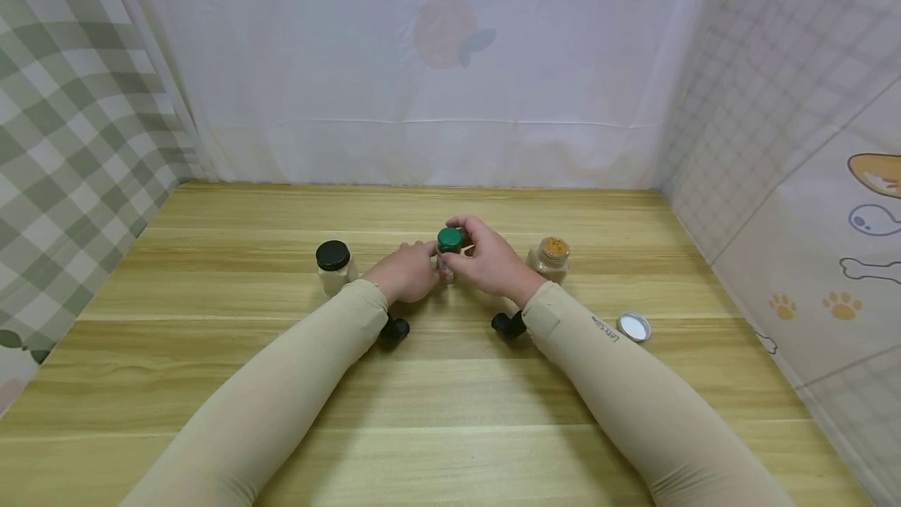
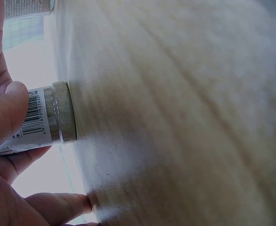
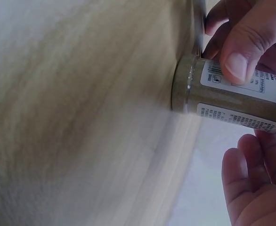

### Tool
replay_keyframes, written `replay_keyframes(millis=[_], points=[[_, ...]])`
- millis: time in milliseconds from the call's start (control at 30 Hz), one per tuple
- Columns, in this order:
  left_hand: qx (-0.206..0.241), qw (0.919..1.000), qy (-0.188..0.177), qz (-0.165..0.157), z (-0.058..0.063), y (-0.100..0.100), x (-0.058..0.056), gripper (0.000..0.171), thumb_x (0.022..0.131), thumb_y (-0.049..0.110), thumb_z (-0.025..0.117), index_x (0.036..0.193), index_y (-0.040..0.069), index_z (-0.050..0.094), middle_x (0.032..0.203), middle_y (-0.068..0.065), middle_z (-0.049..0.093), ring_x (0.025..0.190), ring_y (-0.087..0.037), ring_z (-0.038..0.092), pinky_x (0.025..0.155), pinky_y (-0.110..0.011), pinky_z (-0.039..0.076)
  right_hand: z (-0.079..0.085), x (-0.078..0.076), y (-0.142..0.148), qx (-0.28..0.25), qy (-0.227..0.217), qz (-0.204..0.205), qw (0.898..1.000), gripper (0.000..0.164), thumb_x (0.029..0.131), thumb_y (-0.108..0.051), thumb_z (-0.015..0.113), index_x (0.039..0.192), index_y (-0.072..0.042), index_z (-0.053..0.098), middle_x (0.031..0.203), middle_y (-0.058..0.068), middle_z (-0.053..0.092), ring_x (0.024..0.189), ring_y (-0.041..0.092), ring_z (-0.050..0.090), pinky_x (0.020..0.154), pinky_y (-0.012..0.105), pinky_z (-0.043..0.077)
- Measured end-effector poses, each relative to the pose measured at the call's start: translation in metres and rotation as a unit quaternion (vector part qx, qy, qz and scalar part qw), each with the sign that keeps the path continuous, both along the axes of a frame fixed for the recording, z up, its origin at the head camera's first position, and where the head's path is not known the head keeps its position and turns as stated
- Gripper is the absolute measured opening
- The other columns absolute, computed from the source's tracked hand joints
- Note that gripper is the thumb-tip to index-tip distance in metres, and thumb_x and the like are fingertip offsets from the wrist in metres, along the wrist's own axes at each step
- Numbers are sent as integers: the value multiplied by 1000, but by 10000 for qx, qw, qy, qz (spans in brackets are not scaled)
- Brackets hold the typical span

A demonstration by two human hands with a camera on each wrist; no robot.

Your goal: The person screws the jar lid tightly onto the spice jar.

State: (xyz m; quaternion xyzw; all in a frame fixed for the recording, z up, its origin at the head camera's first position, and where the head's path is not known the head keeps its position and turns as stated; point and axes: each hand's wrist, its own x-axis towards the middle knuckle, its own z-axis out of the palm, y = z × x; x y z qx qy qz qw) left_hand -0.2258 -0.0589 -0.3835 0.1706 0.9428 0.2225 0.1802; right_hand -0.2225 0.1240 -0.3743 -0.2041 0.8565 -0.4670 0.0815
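Note:
A small spice jar with a green cap [image 1: 450, 239] stands upright between the hands, its base at the tabletop. My left hand [image 1: 407, 271] grips the jar body from the left. In the right wrist view, a thumb presses on the white label of the spice jar [image 3: 213, 96]. From the right, my right hand [image 1: 491, 260] reaches round the cap, thumb in front and fingers behind. The left wrist view shows the barcode side of the spice jar [image 2: 39, 115]; its cap is out of frame there.
A black-capped jar [image 1: 334, 264] stands to the left. An uncapped jar [image 1: 549, 258] with orange-brown contents at its mouth is on the right, behind my right wrist. A loose lid [image 1: 634, 327] lies on the wooden table [image 1: 415, 390] beside my right forearm. Curtains surround the table's back and sides.

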Motion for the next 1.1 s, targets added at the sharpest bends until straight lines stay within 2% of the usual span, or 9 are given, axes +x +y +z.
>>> replay_keyframes(millis=[67, 233, 333, 567, 833, 1100], points=[[-9, 10000, 8, -13, 0, 0, 0, 58, 109, 42, 57, 159, 16, 44, 158, -19, 52, 157, -36, 34, 133, -51, 14, 0, 0, 0, -2, 64, 50, 10000, 49, 100, -12, 66, 145, -2, 51, 125, 14, 66, 112, 30, 66, 97, 42, 56], [-29, 10000, 46, -64, -1, -1, 0, 59, 109, 42, 55, 160, 15, 43, 158, -20, 52, 157, -36, 34, 133, -51, 13, -1, 0, 0, 8, 106, 63, 9999, 33, 101, -11, 63, 133, -5, 58, 122, 12, 66, 113, 26, 63, 98, 41, 55], [-23, 10000, 37, -56, -2, -1, 0, 59, 109, 42, 56, 160, 15, 43, 158, -21, 52, 157, -36, 35, 133, -50, 13, 0, 0, 0, -4, 45, 32, 10000, 29, 101, -13, 66, 128, -5, 58, 120, 12, 65, 111, 26, 63, 96, 40, 55], [28, 10000, 20, -30, -1, -1, -1, 58, 109, 42, 57, 160, 18, 44, 160, -19, 50, 157, -35, 33, 133, -52, 13, 1, -1, 1, -63, 17, 141, 9999, 47, 100, -11, 64, 145, -5, 51, 123, 14, 65, 111, 30, 65, 94, 40, 56], [39, 10000, -20, 29, 0, 0, 0, 55, 109, 43, 56, 158, 18, 45, 162, -19, 47, 158, -38, 30, 132, -53, 14, 1, 0, 0, -42, 24, 141, 9999, 29, 103, -13, 63, 130, -6, 57, 121, 12, 64, 112, 26, 61, 98, 41, 53], [-29, 10000, -40, 21, 0, -1, 1, 59, 109, 44, 55, 161, 18, 42, 164, -22, 42, 159, -38, 27, 132, -53, 14, 2, 0, 0, -22, -10, 150, 9999, 44, 100, -10, 63, 142, -2, 51, 127, 14, 62, 115, 28, 62, 96, 40, 54]])
